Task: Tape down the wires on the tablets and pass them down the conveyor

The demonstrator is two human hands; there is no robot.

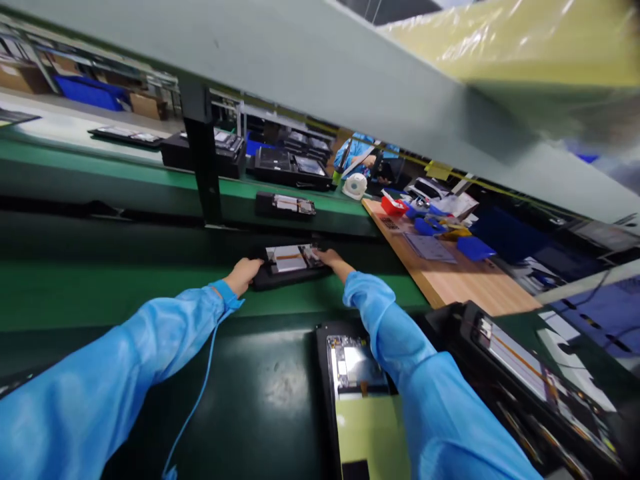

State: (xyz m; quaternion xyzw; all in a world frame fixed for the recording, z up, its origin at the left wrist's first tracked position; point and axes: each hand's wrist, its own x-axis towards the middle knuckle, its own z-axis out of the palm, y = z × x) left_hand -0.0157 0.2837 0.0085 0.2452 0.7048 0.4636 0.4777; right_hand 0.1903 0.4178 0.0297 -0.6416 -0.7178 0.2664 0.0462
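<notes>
Both arms, in blue sleeves, reach forward to a black tray (265, 279) on the green surface. In it lies an opened tablet-like device (293, 258) with a silver battery, an orange ribbon strip and a circuit board. My left hand (243, 275) grips the tray's left end, a blue wrist strap with a cord at its cuff. At the opposite end, my right hand (331, 259) is closed on the tray's right edge, its fingertips partly over the device. Nearer to me, under my right forearm, another opened device (357, 367) with a yellow-green sheet lies in a black tray.
Stacked black trays with devices (535, 380) stand at the right. A wooden board (450, 273) holds blue bins and a red bin (393, 205). Another device tray (285, 205) lies beyond a black post (200, 153). A grey beam (300, 60) crosses overhead. A co-worker (365, 157) sits opposite.
</notes>
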